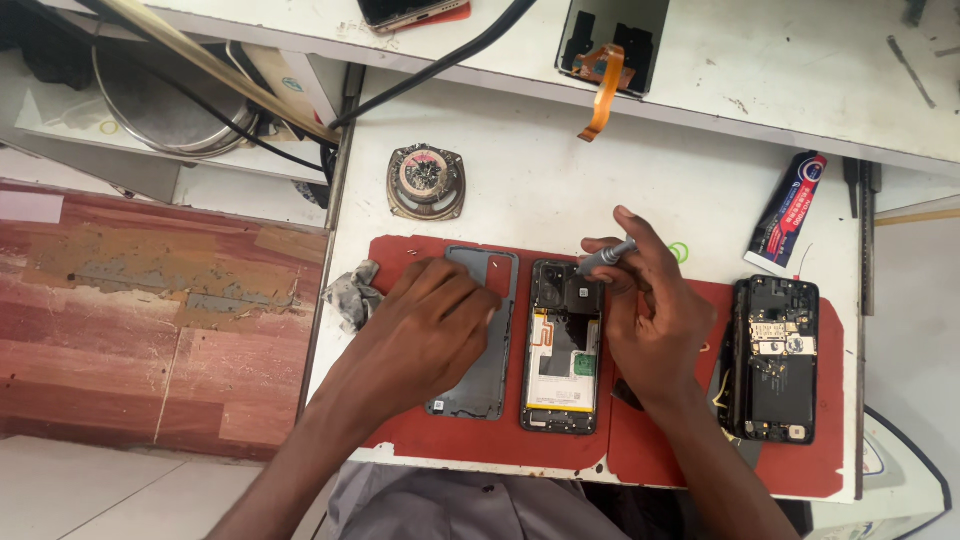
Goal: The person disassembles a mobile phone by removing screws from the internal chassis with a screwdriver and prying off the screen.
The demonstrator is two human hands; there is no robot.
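Far left: wooden floor panel [150, 310] beside the white bench [540, 170]. Crumpled grey rag [352, 295] at the left edge of the red mat [500, 440]. Small round speaker [427, 181] on the bench above the mat.

Left hand [425, 335] lies palm-down on the grey back cover [488, 375], fingers loosely curled and pressing it flat against the mat; nothing grasped inside the hand.

Just right of the cover, touching or nearly so: opened phone [562, 350], back off, battery and board exposed, lying flat and lengthwise on the mat between the two hands.

Right hand [655, 310] pinches a grey screwdriver [606, 257] between thumb and fingers. Tip points left and sits at the phone's top right corner, by the camera area. Can't tell if it's seated in a screw.

Further right: second opened phone [775, 360], dark, on the mat, well apart from the first. Glue tube [788, 210] lies above it on the bench. Top shelf: screen part with orange ribbon cable [603, 90] hanging over the edge.
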